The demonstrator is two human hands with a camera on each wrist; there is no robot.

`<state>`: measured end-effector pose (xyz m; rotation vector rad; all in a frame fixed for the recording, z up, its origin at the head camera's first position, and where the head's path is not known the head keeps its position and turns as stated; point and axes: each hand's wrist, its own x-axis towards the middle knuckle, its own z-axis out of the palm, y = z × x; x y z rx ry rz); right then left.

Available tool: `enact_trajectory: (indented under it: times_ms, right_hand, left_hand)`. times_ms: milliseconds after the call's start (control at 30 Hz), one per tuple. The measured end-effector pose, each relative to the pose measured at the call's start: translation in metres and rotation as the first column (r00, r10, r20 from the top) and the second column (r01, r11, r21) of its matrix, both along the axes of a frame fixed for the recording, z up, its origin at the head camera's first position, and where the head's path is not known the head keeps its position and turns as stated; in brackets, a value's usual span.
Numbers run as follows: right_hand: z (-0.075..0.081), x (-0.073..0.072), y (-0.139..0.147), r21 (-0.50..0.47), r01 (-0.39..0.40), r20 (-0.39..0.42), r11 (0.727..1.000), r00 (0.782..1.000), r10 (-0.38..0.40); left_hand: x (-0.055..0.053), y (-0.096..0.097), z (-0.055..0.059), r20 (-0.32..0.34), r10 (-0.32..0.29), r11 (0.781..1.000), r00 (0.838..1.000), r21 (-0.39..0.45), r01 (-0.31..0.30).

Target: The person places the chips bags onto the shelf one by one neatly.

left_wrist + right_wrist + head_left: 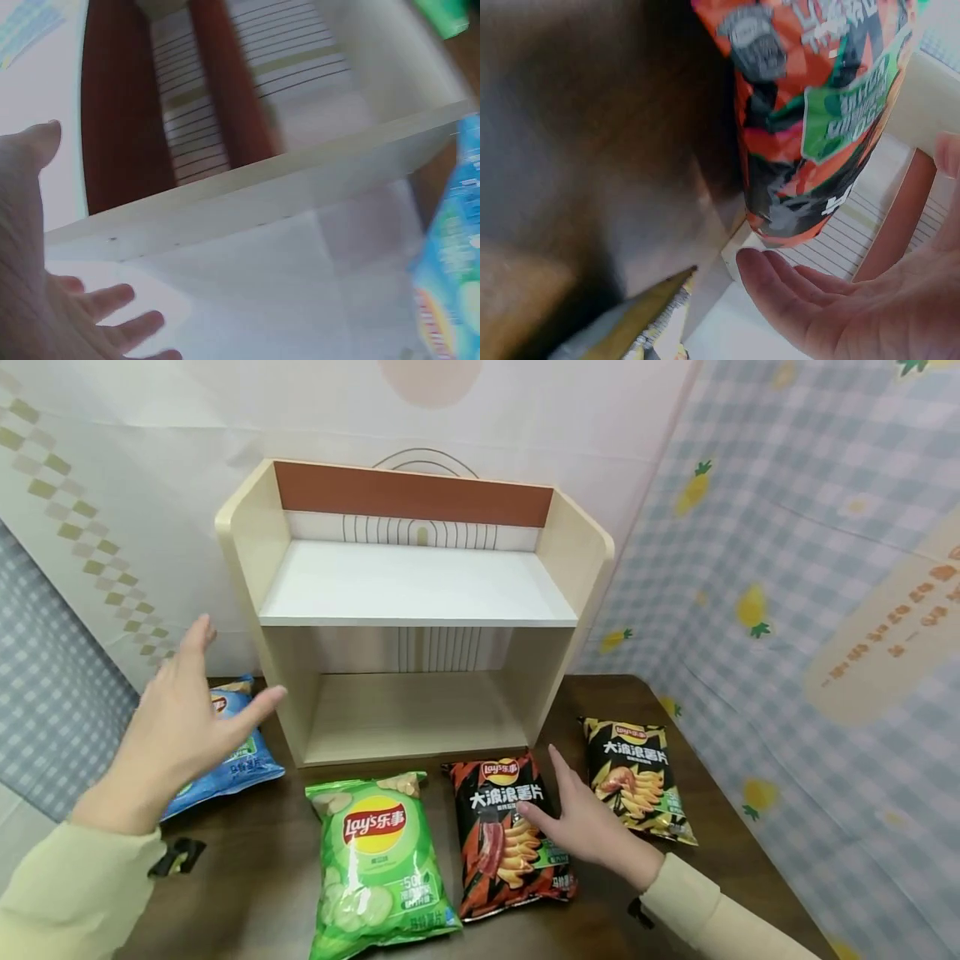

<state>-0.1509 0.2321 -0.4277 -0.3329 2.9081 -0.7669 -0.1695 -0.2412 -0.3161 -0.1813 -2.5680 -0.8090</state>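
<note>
My left hand (pixel 176 718) is raised beside the shelf's left side, thumb and fingers spread, holding nothing. Behind it lies a blue Lay's chip bag (pixel 243 764), partly hidden by the hand. My right hand (pixel 581 818) hovers at the right edge of a red-and-black Lay's chip bag (pixel 498 835), its fingers extended; in the right wrist view the fingertips (pixel 754 262) are close to that bag's end, and whether they touch cannot be told. A green Lay's chip bag (pixel 378 868) lies to the left of the red one. A black-and-yellow chip bag (pixel 637 781) lies right of my right hand.
A two-tier shelf (pixel 416 583) with a white upper board and a wooden lower board (pixel 420 714) stands at the back of the dark brown table (pixel 247 877). Patterned cloth (pixel 787 568) hangs behind and on both sides.
</note>
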Motion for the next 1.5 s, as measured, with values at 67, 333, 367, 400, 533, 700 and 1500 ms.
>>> enact_trajectory:
  times_ms: [67, 333, 367, 400, 533, 700, 1500]
  right_hand:
    - [-0.001, 0.004, 0.000, -0.021, 0.006, 0.042, 1.000, 0.999, -0.005]
    - [-0.005, 0.016, 0.001, -0.062, 0.063, 0.178, 0.996, 0.983, -0.052]
    - [-0.006, 0.016, 0.000, -0.067, 0.071, 0.192, 0.995, 0.980, -0.057]
    - [-0.007, 0.017, 0.000, -0.077, 0.078, 0.204, 0.994, 0.977, -0.061]
    - [-0.010, 0.019, 0.001, -0.112, 0.102, 0.254, 0.988, 0.965, -0.071]
    - [-0.014, 0.023, 0.003, -0.151, 0.148, 0.318, 0.977, 0.943, -0.094]
    - [-0.024, 0.009, 0.010, -0.267, 0.271, 0.445, 0.925, 0.886, -0.131]
  left_hand:
    - [-0.006, 0.001, 0.015, 0.001, -0.010, 0.998, 1.000, 0.067, 0.010]
    - [-0.032, 0.012, 0.057, -0.111, -0.060, 0.964, 0.992, 0.250, 0.086]
    - [-0.034, 0.013, 0.061, -0.107, -0.058, 0.965, 0.993, 0.250, 0.083]
    - [-0.037, 0.014, 0.065, -0.102, -0.053, 0.965, 0.993, 0.251, 0.078]
    - [-0.048, 0.020, 0.077, -0.105, -0.007, 0.967, 0.994, 0.254, 0.033]
    - [-0.065, 0.022, 0.086, -0.073, 0.067, 0.947, 0.995, 0.318, -0.040]
    - [-0.095, 0.031, 0.082, -0.021, 0.136, 0.909, 0.991, 0.401, -0.116]
